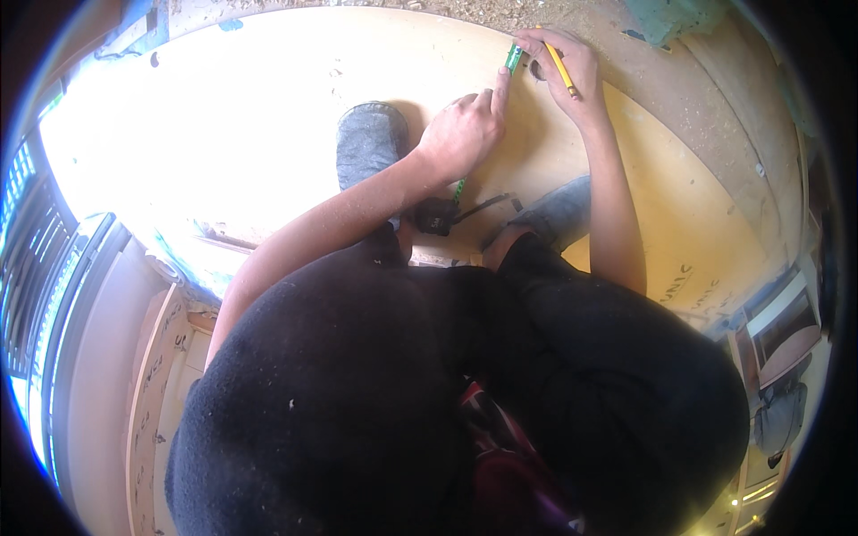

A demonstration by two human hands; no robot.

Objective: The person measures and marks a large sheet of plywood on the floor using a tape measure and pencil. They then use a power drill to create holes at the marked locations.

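Observation:
A tape measure lies between my legs, its black case [435, 216] on the pale wooden sheet [286, 54]. Its green blade [514, 59] runs away from me under my left hand [465, 132] to near the sheet's far edge. The index finger of that hand is stretched along the blade and presses its end part; the other fingers are curled. My right hand [572, 71] pinches a yellow pencil [562, 71] and rests at the far edge, thumb and fingertips by the blade's end. The pencil's point is hidden by the fingers. A dark round spot [536, 70] shows beside that hand.
My grey-covered legs [371, 143] rest on the sheet. Sawdust and shavings [500, 12] lie beyond its curved edge, with green plastic [675, 20] at the far right. A wooden frame [147, 402] stands at the left. Another person [782, 420] shows at the right rim.

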